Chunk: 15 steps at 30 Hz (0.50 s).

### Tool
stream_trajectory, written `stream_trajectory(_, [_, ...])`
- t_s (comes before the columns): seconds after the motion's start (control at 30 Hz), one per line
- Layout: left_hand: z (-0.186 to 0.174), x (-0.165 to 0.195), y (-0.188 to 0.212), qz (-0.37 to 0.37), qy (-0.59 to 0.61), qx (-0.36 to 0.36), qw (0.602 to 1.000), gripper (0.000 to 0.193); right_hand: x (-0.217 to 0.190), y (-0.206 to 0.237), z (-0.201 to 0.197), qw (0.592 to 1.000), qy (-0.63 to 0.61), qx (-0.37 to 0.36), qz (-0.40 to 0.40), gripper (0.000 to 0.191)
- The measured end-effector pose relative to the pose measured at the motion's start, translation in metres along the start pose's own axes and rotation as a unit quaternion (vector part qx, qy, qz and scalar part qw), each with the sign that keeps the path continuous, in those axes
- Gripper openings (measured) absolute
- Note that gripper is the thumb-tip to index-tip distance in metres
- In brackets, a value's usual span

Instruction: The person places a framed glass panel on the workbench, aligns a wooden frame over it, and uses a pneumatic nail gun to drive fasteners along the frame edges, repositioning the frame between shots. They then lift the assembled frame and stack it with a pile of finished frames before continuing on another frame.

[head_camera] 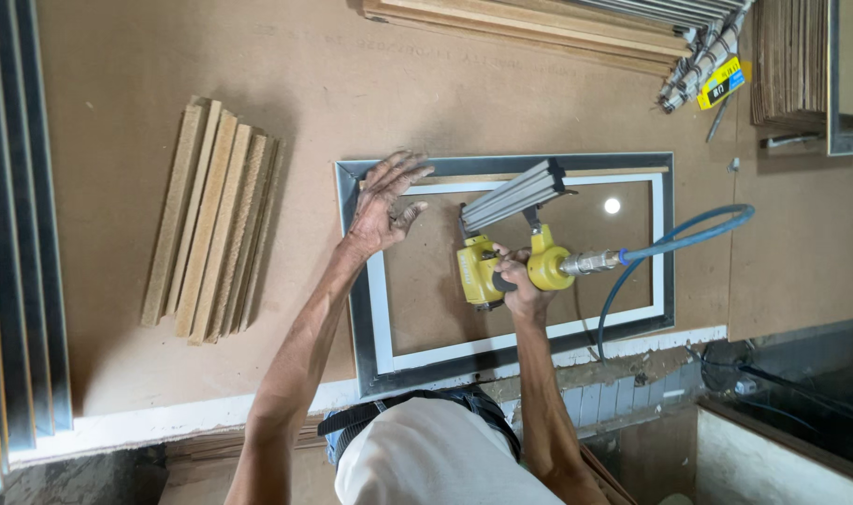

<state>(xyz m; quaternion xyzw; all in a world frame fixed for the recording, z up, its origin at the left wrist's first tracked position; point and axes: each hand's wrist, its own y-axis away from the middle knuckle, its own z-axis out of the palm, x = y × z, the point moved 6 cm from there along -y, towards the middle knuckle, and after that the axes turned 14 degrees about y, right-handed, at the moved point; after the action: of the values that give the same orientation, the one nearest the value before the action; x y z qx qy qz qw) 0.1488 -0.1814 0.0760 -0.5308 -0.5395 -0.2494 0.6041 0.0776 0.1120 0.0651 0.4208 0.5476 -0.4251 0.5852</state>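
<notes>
A grey and white rectangular picture frame [361, 318] lies flat on the brown board worktop, its back facing up. My left hand [384, 206] presses flat with spread fingers on the frame's far left corner. My right hand [518, 281] grips the handle of a yellow pneumatic nail gun [483, 266], whose grey magazine [511, 196] slants up toward the frame's far edge. The gun's nose rests on the brown backing inside the frame. A blue air hose [688, 229] runs from the gun's fitting and loops to the right.
A stack of wooden strips [211, 220] lies left of the frame. Long grey mouldings [15, 234] run along the left edge. More wood strips and mouldings [539, 23] lie at the back, with stacked boards [787, 61] at the far right. The worktop's front edge [165, 416] is near my body.
</notes>
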Motion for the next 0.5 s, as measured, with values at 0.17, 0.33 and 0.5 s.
stream_trajectory(0.17, [-0.010, 0.046, 0.022, -0.006, 0.108, 0.036, 0.994, 0.057, 0.001, -0.010, -0.027, 1.000, -0.019, 0.007, 0.017, 0.027])
stream_trajectory(0.33, [-0.029, 0.055, 0.046, -0.002, -0.009, 0.110, 0.994, 0.053, -0.007, -0.035, -0.042, 0.999, -0.003, -0.034, 0.018, 0.030])
stream_trajectory(0.5, [-0.102, 0.063, 0.104, -0.056, -0.497, 0.313, 0.807, 0.025, -0.016, -0.079, -0.049, 0.990, 0.063, -0.120, -0.029, 0.026])
